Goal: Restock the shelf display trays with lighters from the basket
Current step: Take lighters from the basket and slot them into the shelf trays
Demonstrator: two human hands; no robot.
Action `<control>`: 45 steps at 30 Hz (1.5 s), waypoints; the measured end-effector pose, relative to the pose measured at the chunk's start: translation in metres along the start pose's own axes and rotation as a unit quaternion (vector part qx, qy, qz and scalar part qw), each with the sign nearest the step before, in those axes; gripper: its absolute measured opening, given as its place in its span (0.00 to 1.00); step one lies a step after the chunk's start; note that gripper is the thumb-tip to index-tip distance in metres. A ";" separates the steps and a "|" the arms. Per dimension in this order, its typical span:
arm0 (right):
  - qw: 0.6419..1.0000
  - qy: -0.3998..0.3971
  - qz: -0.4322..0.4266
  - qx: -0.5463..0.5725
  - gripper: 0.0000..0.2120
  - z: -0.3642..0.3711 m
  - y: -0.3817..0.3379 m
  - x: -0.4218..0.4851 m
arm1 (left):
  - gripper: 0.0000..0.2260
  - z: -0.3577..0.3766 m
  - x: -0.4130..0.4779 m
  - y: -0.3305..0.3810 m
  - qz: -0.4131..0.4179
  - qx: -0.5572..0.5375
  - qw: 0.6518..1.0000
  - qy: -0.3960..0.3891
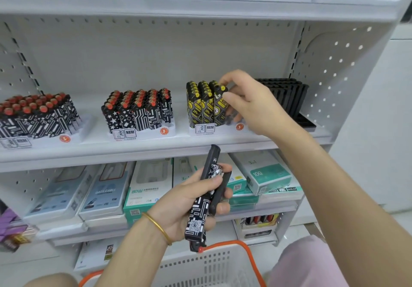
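My right hand (249,103) reaches onto the middle shelf and pinches a yellow-and-black lighter (220,106) at the right end of its white display tray (239,127), next to rows of matching lighters (199,102). My left hand (189,199) is lower, in front of the shelf edge, gripping a bundle of lighters (206,197): a black-and-white patterned one and plain black ones. The white basket (207,269) with orange handles sits at the bottom, below my left hand. Its contents are hidden.
Two trays of black-and-white lighters with red caps (139,110) (38,114) stand left on the same shelf. A tray of plain black lighters (287,94) stands behind my right hand. Boxed cable products (104,188) fill the shelf below.
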State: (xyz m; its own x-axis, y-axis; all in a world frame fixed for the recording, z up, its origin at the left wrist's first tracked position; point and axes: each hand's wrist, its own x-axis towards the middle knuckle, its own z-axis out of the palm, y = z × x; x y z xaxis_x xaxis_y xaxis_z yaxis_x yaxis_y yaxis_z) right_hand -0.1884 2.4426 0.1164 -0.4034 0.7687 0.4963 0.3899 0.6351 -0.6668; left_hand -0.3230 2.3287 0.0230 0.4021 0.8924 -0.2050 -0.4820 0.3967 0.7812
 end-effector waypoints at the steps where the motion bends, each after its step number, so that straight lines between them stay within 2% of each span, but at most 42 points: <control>1: 1.000 0.002 -0.009 -0.018 0.11 0.001 0.001 0.000 | 0.16 0.000 -0.001 0.001 -0.001 -0.001 1.000 -0.002; 5: 0.994 0.024 -0.051 -0.098 0.16 0.007 0.004 -0.003 | 0.12 0.001 -0.004 0.003 0.002 0.005 1.000 0.002; 9: 0.996 0.042 -0.050 -0.065 0.18 0.009 0.006 -0.004 | 0.15 0.003 -0.007 0.005 0.011 0.016 1.000 0.014; 13: 0.993 0.066 -0.059 -0.084 0.18 0.011 0.004 -0.004 | 0.15 0.005 -0.008 0.009 0.015 0.028 0.999 0.019; 19: 0.995 0.055 -0.040 -0.071 0.14 0.009 -0.002 -0.001 | 0.16 0.008 -0.009 0.012 0.016 0.028 0.999 0.022; 27: 0.995 0.055 -0.039 -0.073 0.14 0.007 0.003 -0.003 | 0.17 0.006 -0.011 0.012 0.017 0.023 0.999 0.023; 32: 0.981 0.084 -0.064 -0.163 0.14 0.014 0.003 -0.006 | 0.17 0.009 -0.009 0.013 0.020 0.022 0.999 0.022; 36: 0.961 0.101 -0.070 -0.247 0.22 0.020 0.004 -0.016 | 0.18 0.012 -0.009 0.014 0.021 0.028 0.999 0.013; 39: 0.969 0.115 -0.093 -0.197 0.25 0.011 -0.003 -0.029 | 0.16 0.014 -0.009 0.015 0.018 0.027 0.999 -0.013; 41: 0.986 0.106 -0.070 -0.110 0.19 0.001 -0.010 -0.042 | 0.16 0.015 -0.007 0.016 0.013 0.030 0.999 -0.033; 43: 0.999 0.007 0.006 -0.043 0.10 -0.011 -0.015 -0.059 | 0.15 0.020 -0.003 0.016 0.005 0.044 0.998 -0.046; 45: 0.993 -0.080 0.070 0.045 0.07 -0.020 -0.011 -0.075 | 0.15 0.029 0.003 0.013 -0.003 0.074 0.995 -0.060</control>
State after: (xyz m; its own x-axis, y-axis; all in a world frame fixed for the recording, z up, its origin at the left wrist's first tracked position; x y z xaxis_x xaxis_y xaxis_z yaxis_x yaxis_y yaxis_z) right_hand -0.1459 2.3797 0.0980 -0.4793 0.8225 0.3060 0.3787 0.5084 -0.7733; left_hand -0.3054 2.3308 0.0495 0.4985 0.8548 -0.1446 -0.3636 0.3576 0.8602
